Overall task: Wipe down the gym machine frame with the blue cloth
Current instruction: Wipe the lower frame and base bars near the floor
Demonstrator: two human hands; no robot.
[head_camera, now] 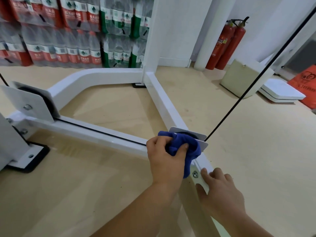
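Left hand [164, 159] grips the cloth [181, 147], bunched into a wad, thumb on top, pressing it against the pulley bracket [188, 132] where the low rails of the frame [102, 134] meet. Bunching makes sense here: a wad gets into the corner around the plates and the black wheel, where a flat cloth would bridge over it. A tail of cloth hangs down the side of the rail, near the bolt [195, 174]. Right hand [222, 190] holds nothing; its fingers lie over the top of the rail just behind the cloth, thumb on the side face. That reads as a brace for a low, leaning reach, not a wipe. The frame sits on the floor [85, 185], so both arms come in from above. The cable [239, 98] runs up and right from the bracket, and another run lies along the near rail, so I'd guess the wipe has to work around them rather than snag. Judging by position, this is the joint detail; the long rails and the upright look like remaining work, though I can't tell clean from dirty on white paint.
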